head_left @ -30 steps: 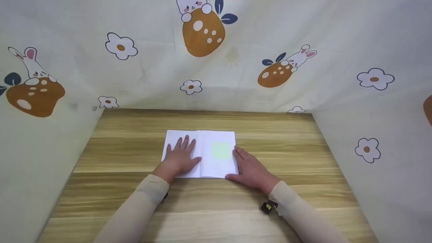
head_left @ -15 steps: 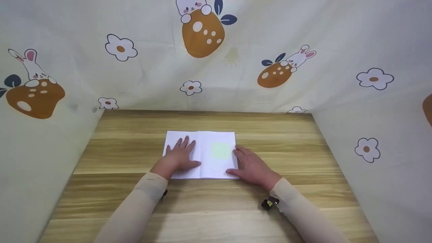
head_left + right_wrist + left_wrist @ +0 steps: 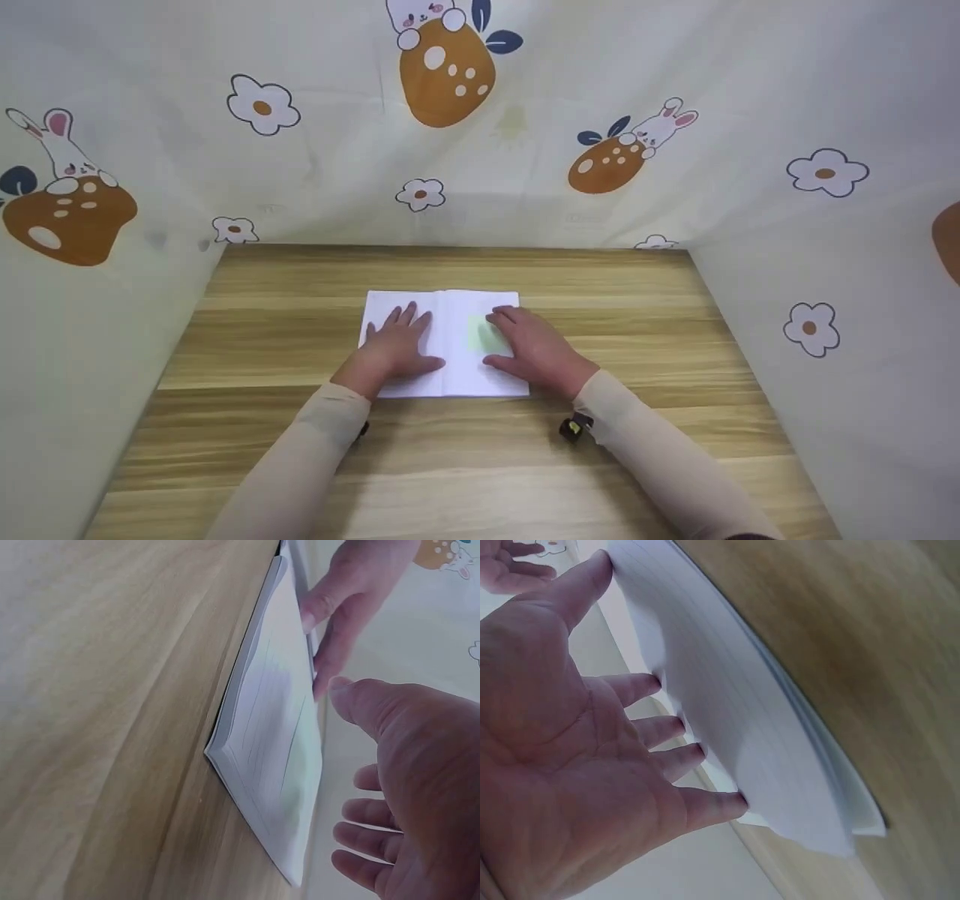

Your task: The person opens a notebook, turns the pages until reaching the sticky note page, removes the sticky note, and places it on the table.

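An open notebook (image 3: 465, 375) with white pages lies flat on the wooden table. On its right page is a pale green square sticky note (image 3: 477, 337), partly covered from the head camera by the right hand. My left hand (image 3: 394, 351) presses the left page with spread fingers, and in the left wrist view the fingertips (image 3: 739, 804) touch the paper. Over the right page hovers my right hand (image 3: 538, 349), thumb apart from the fingers and nothing between them. The right wrist view shows a gap between this hand (image 3: 427, 772) and the page.
The wood-grain table (image 3: 600, 285) surrounds the notebook. Fabric walls (image 3: 337, 150) printed with rabbits and flowers enclose it at the back and both sides. A small black device (image 3: 572, 429) sits at the right wrist.
My right hand has left the notebook's right edge and moved left over the right page, now covering part of the green note. The left hand stays on the left page, its thumb slightly lower.
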`<state>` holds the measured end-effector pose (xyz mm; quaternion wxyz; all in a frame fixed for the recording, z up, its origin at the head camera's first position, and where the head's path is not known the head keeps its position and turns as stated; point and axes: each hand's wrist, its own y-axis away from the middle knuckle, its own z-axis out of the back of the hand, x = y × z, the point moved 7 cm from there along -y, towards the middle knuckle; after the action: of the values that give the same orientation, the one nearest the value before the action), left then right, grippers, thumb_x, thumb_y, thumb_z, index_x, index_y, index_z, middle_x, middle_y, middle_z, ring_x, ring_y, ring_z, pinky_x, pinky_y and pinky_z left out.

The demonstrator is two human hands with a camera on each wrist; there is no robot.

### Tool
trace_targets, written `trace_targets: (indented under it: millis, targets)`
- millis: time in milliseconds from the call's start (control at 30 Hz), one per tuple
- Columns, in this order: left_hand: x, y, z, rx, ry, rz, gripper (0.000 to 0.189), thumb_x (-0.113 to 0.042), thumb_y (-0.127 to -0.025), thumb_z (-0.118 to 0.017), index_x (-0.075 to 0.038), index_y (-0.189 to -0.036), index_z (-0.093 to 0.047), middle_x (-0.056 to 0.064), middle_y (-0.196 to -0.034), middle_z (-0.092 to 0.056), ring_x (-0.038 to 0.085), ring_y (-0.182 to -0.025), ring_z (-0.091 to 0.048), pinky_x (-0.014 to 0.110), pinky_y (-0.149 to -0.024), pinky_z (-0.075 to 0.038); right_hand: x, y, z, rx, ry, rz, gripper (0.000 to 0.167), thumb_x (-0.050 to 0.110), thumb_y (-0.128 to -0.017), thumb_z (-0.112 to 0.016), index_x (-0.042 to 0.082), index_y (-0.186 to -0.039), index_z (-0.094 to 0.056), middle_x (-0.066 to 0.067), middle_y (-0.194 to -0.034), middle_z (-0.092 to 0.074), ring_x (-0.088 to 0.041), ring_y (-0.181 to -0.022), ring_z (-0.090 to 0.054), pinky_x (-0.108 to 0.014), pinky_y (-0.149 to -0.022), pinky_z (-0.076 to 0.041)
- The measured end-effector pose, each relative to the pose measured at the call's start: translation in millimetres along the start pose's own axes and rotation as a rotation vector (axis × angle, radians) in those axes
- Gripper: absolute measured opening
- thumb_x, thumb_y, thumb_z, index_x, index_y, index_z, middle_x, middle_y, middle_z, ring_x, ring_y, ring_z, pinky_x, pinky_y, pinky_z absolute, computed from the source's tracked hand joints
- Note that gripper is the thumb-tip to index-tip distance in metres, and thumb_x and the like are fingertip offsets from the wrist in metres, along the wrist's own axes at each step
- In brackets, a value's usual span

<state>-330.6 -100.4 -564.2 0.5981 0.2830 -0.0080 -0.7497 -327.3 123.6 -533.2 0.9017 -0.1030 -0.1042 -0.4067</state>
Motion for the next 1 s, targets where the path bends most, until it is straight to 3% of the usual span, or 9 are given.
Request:
trace_targets:
  millis: [233, 367, 767, 1000]
  targets:
    - [1.7, -1.0, 0.3, 0.002, -0.002, 0.01, 0.097, -0.054, -0.103, -0.072, -0.009, -0.176, -0.028, 0.023, -0.183, -0.008, 0.048, -0.169, -0.004, 0.079, -0.127, -0.005, 1.7, -17.7, -10.6, 0.109, 0.013, 0.001, 0.076, 0.046, -0.104, -0.077, 0.007, -0.164, -0.05, -0.015, -0.169, -0.048, -0.036, -0.155, -0.047, -0.049, -0.129, -0.036]
    - [-0.5, -1.3, 0.5, -0.002, 0.001, 0.013, 0.098, -0.055, -0.101, -0.073, -0.009, -0.176, -0.028, 0.022, -0.184, -0.008, 0.047, -0.169, -0.004, 0.079, -0.127, -0.005, 1.3, -22.2, -16.7, 0.132, 0.042, 0.028, 0.074, 0.046, -0.105, -0.077, 0.006, -0.163, -0.052, -0.016, -0.169, -0.049, -0.037, -0.155, -0.048, -0.05, -0.129, -0.036]
    - [-1.8, -1.0, 0.9, -0.007, -0.002, 0.029, 0.099, -0.054, -0.1, -0.074, -0.01, -0.176, -0.028, 0.022, -0.184, -0.009, 0.048, -0.168, -0.005, 0.079, -0.127, -0.005, 2.6, -25.6, -21.5, 0.07, 0.101, 0.118, 0.062, 0.04, -0.106, -0.076, -0.001, -0.15, -0.063, -0.021, -0.152, -0.064, -0.04, -0.141, -0.061, -0.05, -0.121, -0.047]
    - [-2.0, -3.3, 0.6, -0.022, -0.009, 0.016, 0.098, -0.053, -0.099, -0.075, -0.009, -0.175, -0.031, 0.022, -0.183, -0.012, 0.048, -0.168, -0.007, 0.081, -0.126, -0.007, 4.7, -28.4, -21.9, 0.053, 0.193, 0.167, 0.049, 0.034, -0.107, -0.074, -0.001, -0.141, -0.067, -0.018, -0.136, -0.073, -0.037, -0.126, -0.07, -0.049, -0.111, -0.055]
